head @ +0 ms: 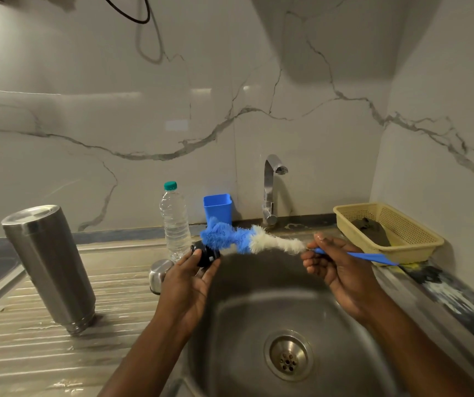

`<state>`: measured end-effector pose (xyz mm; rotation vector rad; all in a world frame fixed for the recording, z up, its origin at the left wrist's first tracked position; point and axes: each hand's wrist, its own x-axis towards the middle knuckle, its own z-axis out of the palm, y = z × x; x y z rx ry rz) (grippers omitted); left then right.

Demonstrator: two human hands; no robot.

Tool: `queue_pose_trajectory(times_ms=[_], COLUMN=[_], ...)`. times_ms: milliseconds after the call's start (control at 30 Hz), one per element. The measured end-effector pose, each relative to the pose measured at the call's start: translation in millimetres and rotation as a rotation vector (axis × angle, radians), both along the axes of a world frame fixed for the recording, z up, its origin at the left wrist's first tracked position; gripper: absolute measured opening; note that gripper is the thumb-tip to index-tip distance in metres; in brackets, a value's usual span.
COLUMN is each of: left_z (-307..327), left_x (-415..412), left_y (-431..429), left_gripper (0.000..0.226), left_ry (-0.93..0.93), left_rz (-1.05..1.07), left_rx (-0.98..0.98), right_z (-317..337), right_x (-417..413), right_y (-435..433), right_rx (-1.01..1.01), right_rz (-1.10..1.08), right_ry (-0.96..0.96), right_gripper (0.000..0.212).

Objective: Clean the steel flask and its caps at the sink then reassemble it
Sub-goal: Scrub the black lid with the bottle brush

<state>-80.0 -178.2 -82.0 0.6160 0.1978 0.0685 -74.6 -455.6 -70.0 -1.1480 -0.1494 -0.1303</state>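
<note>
Gripping black cap point(205, 255) in left hand point(191, 277), right hand point(334, 266) holding brush point(247, 239) against it

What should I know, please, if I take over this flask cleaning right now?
Left hand holds the black inner cap over the sink.
Right hand grips the bottle brush by its blue handle, bristles against that cap.
Steel flask stands on the drainboard; steel outer cap lies beside the basin.
No water runs from the tap.
Done: flask taken apart.
Left: finish scrubbing, rinse, reassemble.
</note>
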Motion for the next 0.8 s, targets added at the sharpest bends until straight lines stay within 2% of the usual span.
queue_pose_trajectory(times_ms=[67,133,200,333,533,633,800], left_z=[-1,-1,-3,-5,-2,-4,-1], left_x=[1,5,8,5,7,3,3], left_y=[-1,0,2,0,6,0,2], left_gripper=[0.050,0.035,0.032,0.032,0.026,0.021,0.020], left_ry=[-0.001,-0.002,-0.001,0.019,0.028,0.039,0.025], left_rz=[-0.004,0.003,0.024,0.003,0.068,0.008,0.035], left_rx=[-0.029,-0.062,-0.079,0.014,0.095,0.152,0.145], right_z=[1,3,2,-6,1,-3,0], right_x=[0,1,1,1,0,0,0], right_y=[1,-5,-9,1,-6,-1,-4], right_rx=[0.014,0.034,0.026,-0.025,-0.022,-0.056,-0.052], right_rz=[-0.015,-0.042,-0.046,0.015,0.002,0.031,0.016], right_ry=[-0.008,-0.014,-0.007,0.010,0.003,0.003,-0.008], right_gripper=[0.024,0.024,0.025,0.031,0.029,0.032,0.032])
